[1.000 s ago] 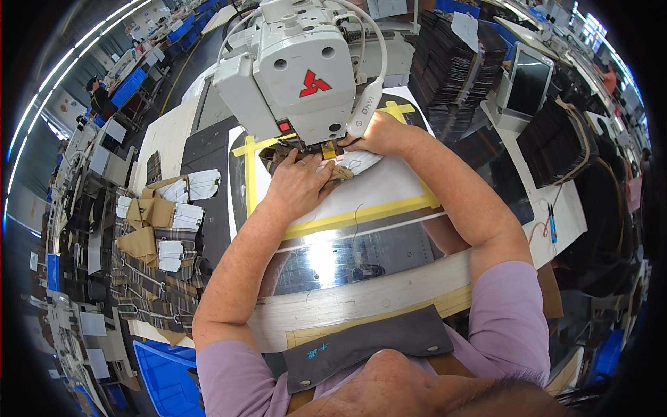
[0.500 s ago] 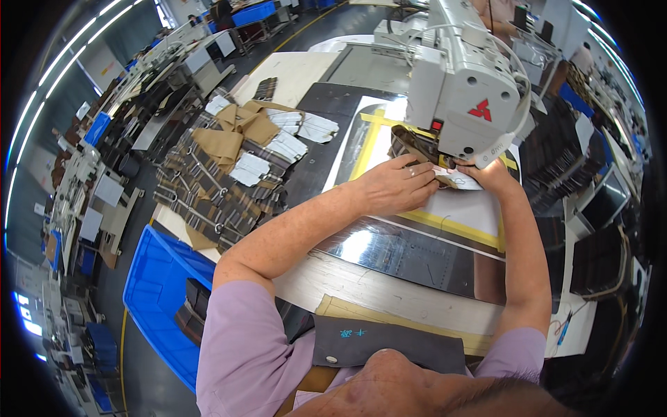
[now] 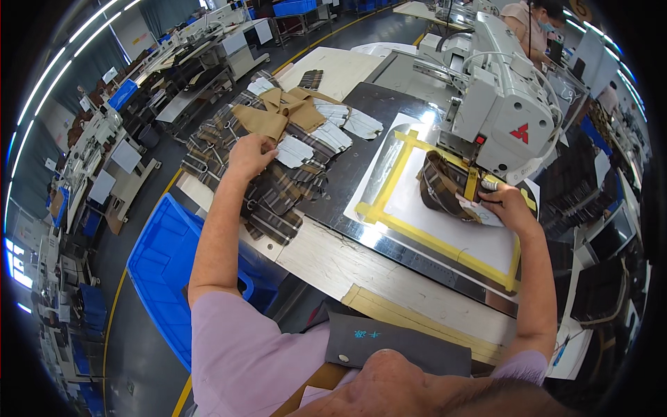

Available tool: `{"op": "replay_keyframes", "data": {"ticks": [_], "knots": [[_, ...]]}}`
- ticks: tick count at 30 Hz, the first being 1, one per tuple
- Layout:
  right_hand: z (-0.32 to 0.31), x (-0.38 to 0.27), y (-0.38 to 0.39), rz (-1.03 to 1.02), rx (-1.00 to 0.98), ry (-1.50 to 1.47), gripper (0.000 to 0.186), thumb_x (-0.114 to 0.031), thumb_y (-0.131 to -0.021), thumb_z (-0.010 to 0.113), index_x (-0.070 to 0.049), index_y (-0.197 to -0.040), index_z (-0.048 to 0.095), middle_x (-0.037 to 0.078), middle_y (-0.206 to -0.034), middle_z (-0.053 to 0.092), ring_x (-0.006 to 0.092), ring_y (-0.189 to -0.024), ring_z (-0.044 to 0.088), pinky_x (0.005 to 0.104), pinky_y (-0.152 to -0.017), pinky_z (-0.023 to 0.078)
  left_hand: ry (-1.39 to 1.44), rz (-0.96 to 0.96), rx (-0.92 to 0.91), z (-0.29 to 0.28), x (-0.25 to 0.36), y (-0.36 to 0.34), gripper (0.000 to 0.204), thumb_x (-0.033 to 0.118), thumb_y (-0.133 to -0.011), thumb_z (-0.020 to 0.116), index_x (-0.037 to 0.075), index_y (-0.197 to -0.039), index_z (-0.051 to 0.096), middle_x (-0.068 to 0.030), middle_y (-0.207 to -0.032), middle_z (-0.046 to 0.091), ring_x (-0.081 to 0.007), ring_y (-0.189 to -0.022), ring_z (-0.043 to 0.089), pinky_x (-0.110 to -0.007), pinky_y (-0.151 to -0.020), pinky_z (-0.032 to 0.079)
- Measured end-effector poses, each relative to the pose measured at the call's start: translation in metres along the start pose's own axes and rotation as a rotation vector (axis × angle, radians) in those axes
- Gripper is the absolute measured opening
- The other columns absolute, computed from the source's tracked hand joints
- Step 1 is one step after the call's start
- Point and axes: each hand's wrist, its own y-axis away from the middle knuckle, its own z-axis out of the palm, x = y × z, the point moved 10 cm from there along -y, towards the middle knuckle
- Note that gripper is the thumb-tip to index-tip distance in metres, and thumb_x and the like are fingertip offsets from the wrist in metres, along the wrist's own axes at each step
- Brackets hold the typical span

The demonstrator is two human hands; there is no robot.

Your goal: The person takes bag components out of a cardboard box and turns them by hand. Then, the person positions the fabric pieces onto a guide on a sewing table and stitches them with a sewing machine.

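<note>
The left hand [image 3: 251, 154] reaches out to the plaid stack [image 3: 274, 182], well left of the sewing machine [image 3: 511, 111], fingers pinched on a top piece. The right hand [image 3: 506, 206] rests under the machine's head, fingers closed on the brown piece [image 3: 442, 186], pinning it inside the yellow-taped frame [image 3: 410, 226] for alignment.

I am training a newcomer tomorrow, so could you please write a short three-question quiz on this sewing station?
1. True or false: the left hand rests on the stack of plaid pieces.
2. What colour is the tape frame under the sewing machine?
3. The right hand holds: A) the folded plaid piece at the needle, B) the blue bin.

Key: 1 true; 2 yellow; 3 A.
</note>
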Motion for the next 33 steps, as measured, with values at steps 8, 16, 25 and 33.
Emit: {"op": "replay_keyframes", "data": {"ticks": [8, 16, 25, 33], "knots": [[-0.007, -0.015, 0.029, 0.067, 0.003, 0.047, 0.030, -0.019, -0.081, 0.075, -0.013, -0.110, 0.076, 0.015, -0.073, 0.058, 0.0299, -0.074, 0.055, 0.0407, -0.069, 0.042, -0.229, 0.482, 0.195, -0.015, 0.069, 0.013, 0.045, 0.023, -0.066, 0.084, 0.014, -0.109, 0.072, -0.0046, -0.117, 0.062, -0.0261, -0.116, 0.056, -0.045, -0.105, 0.036], [-0.005, -0.048, 0.082, 0.033, -0.145, -0.160, 0.028, -0.029, -0.088, 0.070, -0.016, -0.113, 0.075, 0.014, -0.086, 0.067, 0.0336, -0.087, 0.062, 0.0409, -0.078, 0.048, 0.161, 0.465, 0.381, 0.013, -0.058, -0.050, 0.021, 0.017, -0.088, 0.068, 0.002, -0.103, 0.073, -0.0125, -0.112, 0.070, -0.0322, -0.105, 0.064, -0.041, -0.091, 0.050], [-0.126, -0.090, 0.342, 0.374, 0.649, -0.384, 0.036, -0.012, -0.086, 0.071, -0.008, -0.122, 0.070, 0.011, -0.117, 0.069, 0.0224, -0.104, 0.063, 0.0330, -0.092, 0.046, 0.708, 0.171, 0.910, -0.117, 0.016, -0.019, 0.053, 0.035, -0.100, 0.059, -0.010, -0.128, 0.057, -0.0216, -0.123, 0.065, -0.0276, -0.112, 0.063, -0.033, -0.095, 0.051], [-0.163, -0.118, 0.522, 0.862, 0.804, -0.132, 0.036, -0.014, -0.082, 0.073, -0.003, -0.116, 0.071, 0.010, -0.108, 0.070, 0.0194, -0.104, 0.064, 0.0304, -0.093, 0.046, 0.623, 0.923, -0.178, 0.020, 0.288, 0.088, 0.019, 0.014, -0.098, 0.059, -0.005, -0.098, 0.064, -0.0080, -0.076, 0.061, -0.0127, -0.070, 0.050, -0.031, -0.063, 0.042]]}}
